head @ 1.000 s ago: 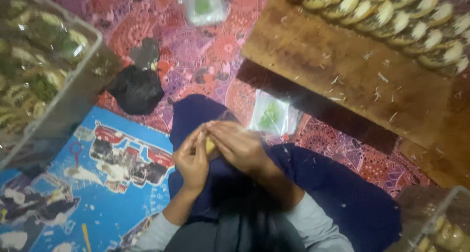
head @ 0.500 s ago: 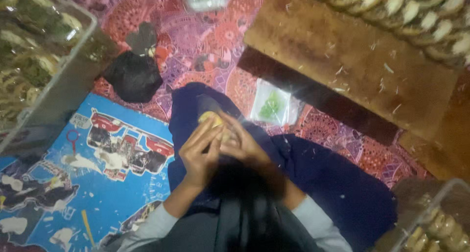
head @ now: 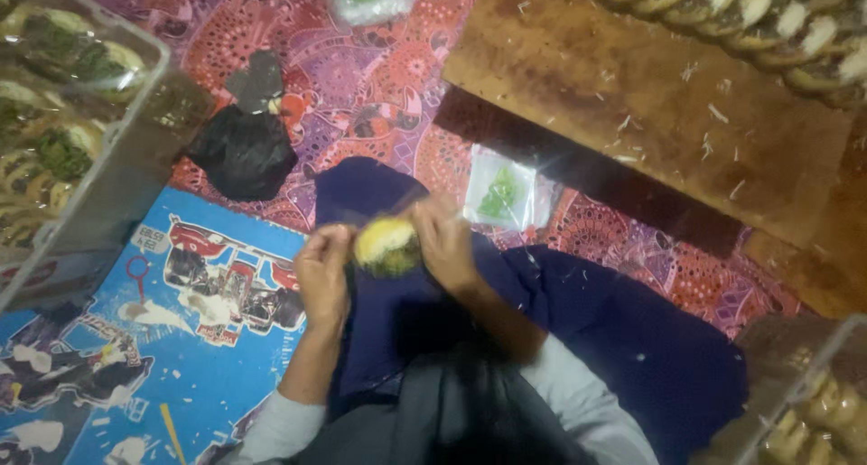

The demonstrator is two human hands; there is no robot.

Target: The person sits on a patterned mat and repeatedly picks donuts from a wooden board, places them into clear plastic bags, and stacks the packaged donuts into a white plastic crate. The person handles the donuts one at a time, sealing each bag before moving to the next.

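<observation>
Patterned red floor cloth lies beneath the lap, where both hands have parted slightly: left hand (head: 323, 280) and right hand (head: 449, 241) now pinch a yellow-green wrapped snack (head: 386, 246) between closed fingers, exposing it more than before.

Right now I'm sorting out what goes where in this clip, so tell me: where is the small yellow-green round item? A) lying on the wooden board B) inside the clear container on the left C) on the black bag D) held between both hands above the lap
D: the yellow-green round item sits between the left hand and the right hand, over the dark blue lap, clear of the wooden board.
</observation>
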